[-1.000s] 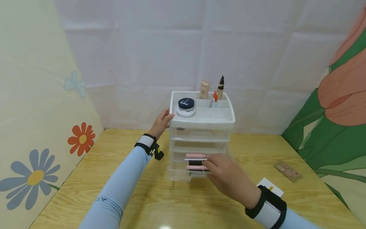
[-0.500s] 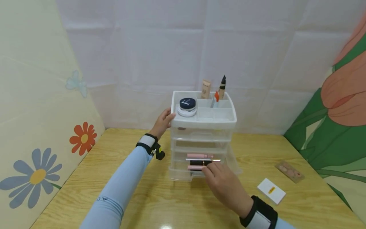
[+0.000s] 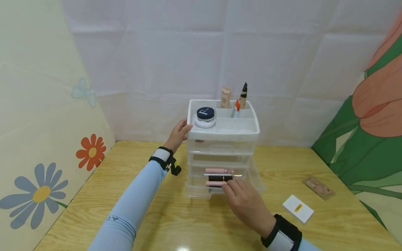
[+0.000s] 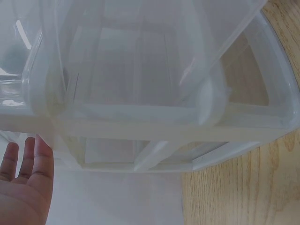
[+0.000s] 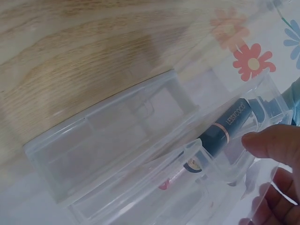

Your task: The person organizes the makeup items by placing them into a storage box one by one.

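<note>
A white organizer (image 3: 237, 126) with clear drawers stands on the table. My left hand (image 3: 178, 135) steadies its upper left side, the thumb at the front corner. In the left wrist view the fingers (image 4: 41, 164) lie nearly straight against that side. The lowest drawer (image 3: 198, 191) is pulled out. In it lie pink tubes (image 3: 215, 170), a black tube (image 5: 228, 125) lettered LESSYCOCO and a thin silver stick (image 3: 216, 174). My right hand (image 3: 246, 205) grips the drawer's front wall, thumb (image 5: 255, 142) at its inner side, fingers curled outside.
On top of the organizer sit a round dark-lidded jar (image 3: 205, 113), a beige tube (image 3: 225, 97), an orange-tipped item (image 3: 237, 105) and a black-tipped bottle (image 3: 243, 94). To the right lie a white box (image 3: 298, 208) and a brown palette (image 3: 318, 187).
My right hand has drawn back from over the tubes to the drawer's front wall, uncovering their right ends and the white box. The left hand keeps its place.
</note>
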The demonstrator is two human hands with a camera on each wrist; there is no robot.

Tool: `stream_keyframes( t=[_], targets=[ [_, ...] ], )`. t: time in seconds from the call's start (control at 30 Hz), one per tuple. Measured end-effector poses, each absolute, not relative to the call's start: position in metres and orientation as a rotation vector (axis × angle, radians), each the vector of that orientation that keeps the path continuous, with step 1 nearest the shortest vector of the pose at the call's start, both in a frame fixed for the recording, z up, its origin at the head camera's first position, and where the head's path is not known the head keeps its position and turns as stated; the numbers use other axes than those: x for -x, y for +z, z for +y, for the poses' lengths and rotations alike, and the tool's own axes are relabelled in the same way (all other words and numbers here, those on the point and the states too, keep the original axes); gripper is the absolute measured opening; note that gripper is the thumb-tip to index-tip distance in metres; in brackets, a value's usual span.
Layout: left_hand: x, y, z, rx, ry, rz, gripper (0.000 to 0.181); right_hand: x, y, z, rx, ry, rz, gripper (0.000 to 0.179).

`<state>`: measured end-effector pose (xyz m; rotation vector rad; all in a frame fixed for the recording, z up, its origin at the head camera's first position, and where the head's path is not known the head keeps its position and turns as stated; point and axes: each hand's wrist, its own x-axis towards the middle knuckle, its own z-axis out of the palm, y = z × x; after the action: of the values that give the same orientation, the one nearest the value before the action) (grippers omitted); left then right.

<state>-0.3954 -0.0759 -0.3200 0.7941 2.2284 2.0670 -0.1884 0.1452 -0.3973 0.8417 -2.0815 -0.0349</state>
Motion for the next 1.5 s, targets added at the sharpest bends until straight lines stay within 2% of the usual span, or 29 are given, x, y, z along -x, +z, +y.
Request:
stream_keyframes(
  t=[0.07, 0.23, 0.3, 0.57, 0.8, 1.17, 1.5],
  targets=[
    [0.396, -0.32, -0.076, -0.797, 2.068, 2.23, 0.056, 0.189, -0.396, 0.146, -0.852, -0.036, -2.076, 0.044],
    [0.395, -0.319, -0.075, -0.791, 2.066, 2.237, 0.056, 0.192, -0.393, 0.148, -0.849, -0.056, -2.077, 0.04],
    [0.395, -0.319, -0.075, -0.785, 2.066, 2.235, 0.056, 0.195, -0.392, 0.15, -0.845, -0.062, -2.068, 0.047],
    [0.397, -0.32, -0.076, -0.779, 2.07, 2.223, 0.056, 0.209, -0.391, 0.152, -0.833, -0.054, -2.049, 0.044],
    [0.397, -0.321, -0.074, -0.772, 2.086, 2.231, 0.056, 0.222, -0.392, 0.153, -0.813, -0.077, -2.095, 0.008],
    [0.397, -0.321, -0.077, -0.758, 2.063, 2.243, 0.057, 0.243, -0.389, 0.151, -0.772, -0.111, -2.13, 0.02],
    [0.397, -0.321, -0.075, -0.773, 2.066, 2.239, 0.057, 0.264, -0.389, 0.15, -0.754, -0.105, -2.083, 0.023]
  ],
)
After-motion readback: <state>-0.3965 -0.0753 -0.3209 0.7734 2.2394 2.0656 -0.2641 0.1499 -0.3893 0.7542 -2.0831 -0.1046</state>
